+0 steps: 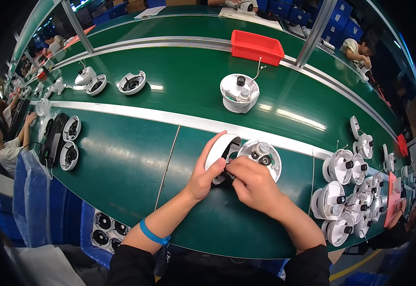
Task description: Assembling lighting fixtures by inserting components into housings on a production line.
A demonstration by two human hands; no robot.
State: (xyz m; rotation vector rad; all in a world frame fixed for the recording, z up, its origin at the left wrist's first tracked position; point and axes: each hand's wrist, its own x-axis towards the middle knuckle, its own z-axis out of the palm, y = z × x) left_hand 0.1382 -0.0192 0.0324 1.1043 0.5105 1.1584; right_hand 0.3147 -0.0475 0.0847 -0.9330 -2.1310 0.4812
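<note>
My left hand (201, 177) is wrapped round a white dome camera cover (221, 147), held tilted on edge above the green table (203, 219). Its dark inner side faces right, toward my other hand. There my right hand (256, 185) is closed, fingertips pinched at the opening of the cover. Whatever those fingers hold, if anything, is hidden. Just behind my right hand lies a round white camera base (275, 159), showing a black lens, a clear round part and some green board; the hand covers its lower left part. A blue band (151, 233) circles my left wrist.
Several white camera units (334, 200) crowd the table's right end. On the belt (179, 86) stand another camera unit (239, 95) and loose covers (132, 83). A red bin (258, 47) sits beyond. Two covers (68, 156) lie left, above a blue crate (88, 238). Other people work nearby.
</note>
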